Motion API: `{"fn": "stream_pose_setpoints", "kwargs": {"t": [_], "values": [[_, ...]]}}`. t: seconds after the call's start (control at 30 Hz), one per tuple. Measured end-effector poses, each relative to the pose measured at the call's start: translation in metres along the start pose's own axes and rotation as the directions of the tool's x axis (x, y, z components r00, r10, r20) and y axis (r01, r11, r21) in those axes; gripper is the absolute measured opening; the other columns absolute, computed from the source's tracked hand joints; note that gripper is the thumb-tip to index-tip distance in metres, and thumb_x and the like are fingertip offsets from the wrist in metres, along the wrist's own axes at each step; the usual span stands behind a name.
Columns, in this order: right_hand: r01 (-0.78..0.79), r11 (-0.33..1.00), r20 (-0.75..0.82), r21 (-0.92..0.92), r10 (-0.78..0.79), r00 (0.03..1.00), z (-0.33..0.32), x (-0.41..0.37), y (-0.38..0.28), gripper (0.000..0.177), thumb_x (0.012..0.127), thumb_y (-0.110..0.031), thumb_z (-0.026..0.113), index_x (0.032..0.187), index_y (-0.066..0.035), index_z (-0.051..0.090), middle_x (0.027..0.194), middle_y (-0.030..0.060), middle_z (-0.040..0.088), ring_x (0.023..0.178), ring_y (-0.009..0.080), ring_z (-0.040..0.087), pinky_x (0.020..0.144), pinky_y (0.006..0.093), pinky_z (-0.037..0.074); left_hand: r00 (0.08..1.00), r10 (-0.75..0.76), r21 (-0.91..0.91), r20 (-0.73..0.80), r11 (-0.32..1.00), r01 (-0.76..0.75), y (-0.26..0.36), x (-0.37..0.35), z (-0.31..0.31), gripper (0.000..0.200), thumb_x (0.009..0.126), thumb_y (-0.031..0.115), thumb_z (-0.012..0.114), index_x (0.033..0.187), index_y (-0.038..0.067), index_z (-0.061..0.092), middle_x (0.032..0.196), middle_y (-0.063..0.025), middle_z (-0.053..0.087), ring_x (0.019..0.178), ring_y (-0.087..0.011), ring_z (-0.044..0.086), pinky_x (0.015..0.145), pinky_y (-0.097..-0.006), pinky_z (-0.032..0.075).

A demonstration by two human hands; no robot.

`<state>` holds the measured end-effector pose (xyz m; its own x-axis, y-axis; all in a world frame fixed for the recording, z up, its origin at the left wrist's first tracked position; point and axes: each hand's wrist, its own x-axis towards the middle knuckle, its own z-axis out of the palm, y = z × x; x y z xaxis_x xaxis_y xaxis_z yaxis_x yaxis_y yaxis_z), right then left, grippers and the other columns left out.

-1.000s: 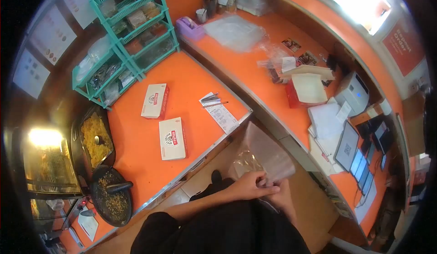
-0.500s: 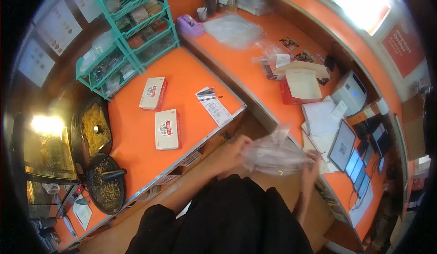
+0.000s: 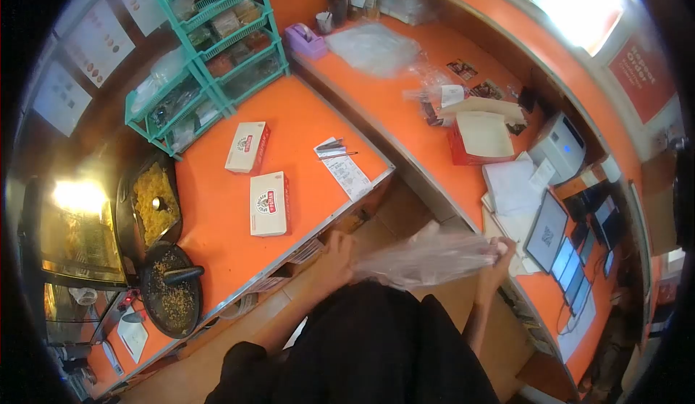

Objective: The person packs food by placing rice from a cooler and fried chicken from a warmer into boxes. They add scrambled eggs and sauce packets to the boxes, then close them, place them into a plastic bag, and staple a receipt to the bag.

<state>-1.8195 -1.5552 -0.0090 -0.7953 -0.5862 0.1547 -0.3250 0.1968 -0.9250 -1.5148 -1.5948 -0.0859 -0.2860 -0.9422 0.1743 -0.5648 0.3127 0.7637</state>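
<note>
The orange L-shaped worktop [image 3: 304,114] carries a teal wire rack [image 3: 210,49] at its far left corner. Two white cardboard boxes with red logos [image 3: 269,193] lie mid-surface, and a long paper receipt [image 3: 346,174] lies close to the near edge.

The clear crinkled plastic bag [image 3: 427,258] is on no surface. It hangs in the air just in front of that near edge, over the floor in the inner angle of the worktop, and is drawn out between both hands. Its long axis runs left to right, nearly level.

The left hand [image 3: 337,248] is closed around the bag's left end, and the bag stretches away to its right. The right hand [image 3: 499,252] pinches the other end, close to the worktop's right run. Motion blur hides the separate fingers, and neither hand is nearer the bag, since each holds an end.

Half a second ago the bag was fuller and shorter. Now it is pulled thin and taut, with the hands farther apart. A second ago the hands were close together at its lower end and the bag stood up from them
</note>
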Motion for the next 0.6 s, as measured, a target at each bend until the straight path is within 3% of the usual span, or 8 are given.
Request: {"fn": "stream_pose_setpoints", "kwargs": {"t": [0.07,0.1,0.17,0.27,0.43,0.47,0.53,0.6], "values": [[0.024,0.995,0.207,0.101,-0.044,0.977,0.006,0.005,0.051,0.029,0.094,-0.032,0.063,0.105,-0.007,0.051,0.078,0.0139,0.058,0.072,0.0251,0.062,0.067,0.0352,0.046,0.979,0.169,0.129,0.113,0.975,-0.183,0.033,0.003,-0.001,0.06,0.078,0.011,0.068,0.134,0.01,0.046,0.128,-0.024,0.045,0.111,-0.039,0.053,0.092,-0.0438,0.046],[0.167,0.98,0.247,-0.108,-0.136,0.959,0.015,-0.01,0.024,0.026,0.094,-0.028,0.063,0.105,-0.007,0.052,0.081,0.0165,0.06,0.078,0.0303,0.064,0.068,0.0371,0.047,0.909,0.406,0.116,0.093,0.902,-0.415,0.048,0.015,0.003,0.065,0.079,0.014,0.068,0.139,0.011,0.043,0.131,-0.0246,0.045,0.112,-0.0393,0.052,0.096,-0.0439,0.044],[0.265,0.928,0.381,-0.264,-0.152,0.912,0.027,-0.041,-0.043,0.023,0.093,-0.022,0.064,0.107,-0.007,0.054,0.084,0.0201,0.063,0.086,0.0381,0.066,0.071,0.0412,0.048,0.845,0.53,-0.087,0.072,0.848,-0.523,0.066,0.027,0.021,0.066,0.08,0.016,0.067,0.141,0.012,0.044,0.134,-0.0245,0.046,0.114,-0.0386,0.051,0.1,-0.0442,0.041],[0.254,0.918,0.503,-0.304,-0.072,0.861,0.025,-0.039,-0.078,0.027,0.088,-0.013,0.065,0.112,-0.007,0.055,0.088,0.0217,0.063,0.091,0.043,0.064,0.075,0.0465,0.048,0.937,0.317,-0.37,0.148,0.896,-0.244,0.058,0.042,0.037,0.054,0.08,0.016,0.065,0.133,0.011,0.055,0.13,-0.0209,0.051,0.112,-0.0355,0.054,0.098,-0.0438,0.044],[0.538,0.535,0.41,-0.651,-0.349,0.843,-0.014,0.021,-0.014,0.051,0.077,0.001,0.061,0.126,-0.01,0.053,0.113,0.0217,0.059,0.1,0.0397,0.06,0.08,0.0467,0.048,0.949,0.267,0.3,0.171,0.903,-0.308,0.015,0.074,-0.003,0.046,0.083,0.02,0.064,0.128,0.013,0.06,0.102,-0.0135,0.058,0.09,-0.0323,0.062,0.077,-0.0424,0.054],[0.425,0.71,0.412,-0.561,-0.205,0.888,-0.012,0.009,-0.018,0.061,0.073,0.006,0.058,0.132,-0.009,0.05,0.121,0.0175,0.055,0.111,0.0329,0.056,0.086,0.0426,0.048,0.955,0.248,0.335,0.16,0.897,-0.289,0.008,0.067,0.007,0.047,0.083,0.02,0.065,0.129,0.014,0.059,0.101,-0.0148,0.055,0.088,-0.032,0.062,0.074,-0.0429,0.054],[0.153,0.988,0.482,0.004,-0.136,0.865,-0.002,-0.01,-0.023,0.06,0.074,0.006,0.057,0.132,-0.006,0.05,0.115,0.0141,0.056,0.106,0.0301,0.056,0.085,0.0421,0.047,0.983,0.131,0.386,0.127,0.907,-0.17,0.012,0.06,0.012,0.051,0.081,0.025,0.068,0.131,0.016,0.058,0.103,-0.0171,0.051,0.086,-0.0327,0.062,0.072,-0.0434,0.054],[-0.148,0.954,0.615,0.26,-0.045,0.788,0.0,-0.023,-0.03,0.048,0.078,0.005,0.054,0.125,-0.001,0.055,0.107,0.01,0.059,0.092,0.0253,0.059,0.078,0.0376,0.048,0.994,-0.068,0.409,0.088,0.912,0.026,0.039,0.057,-0.003,0.058,0.076,0.032,0.073,0.131,0.018,0.058,0.105,-0.0192,0.046,0.086,-0.0349,0.061,0.075,-0.0433,0.054]]}}
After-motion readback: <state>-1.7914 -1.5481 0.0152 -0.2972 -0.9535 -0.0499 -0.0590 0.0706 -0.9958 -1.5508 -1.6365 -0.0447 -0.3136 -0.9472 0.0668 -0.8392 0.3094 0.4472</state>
